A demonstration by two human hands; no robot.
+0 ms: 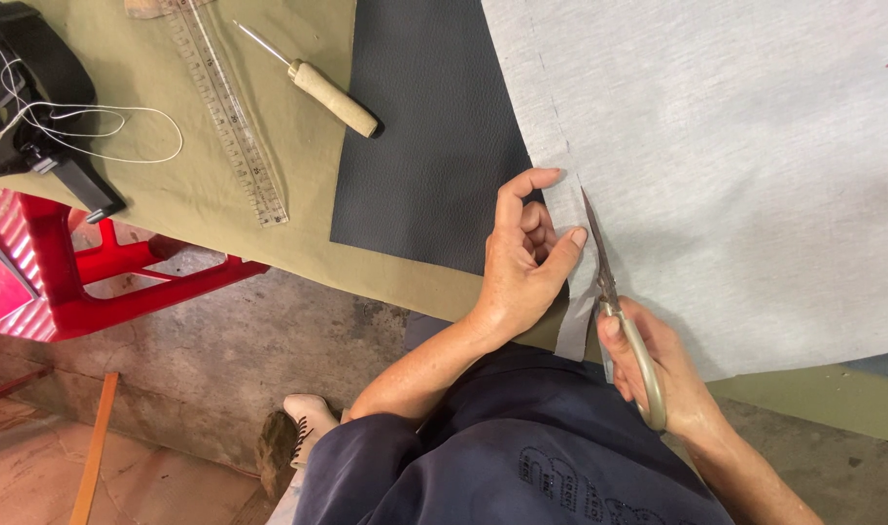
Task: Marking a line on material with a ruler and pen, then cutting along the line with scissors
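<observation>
1. Right hand point(658, 365), nearest the lens, grips scissors point(614, 301) by the handle loop; blades slightly parted, pointing away along the cut line.
2. Left hand point(526, 258) pinches a narrow strip of light grey fabric point(735, 175) just left of the blades, thumb & fingers closed on it.
3. Grey fabric is large & flat, w/ a stitched line near its left edge; it lies over the worktop point(269, 209), strip end hanging off the near edge.
4. Dark leather sheet point(434, 136) sits beside the fabric, partly under it.
5. Further left: awl point(332, 94), clear ruler point(225, 107), black strap w/ white cord point(35, 97).
6. Red stool point(104, 262) stands off the worktop edge, over concrete floor.
</observation>
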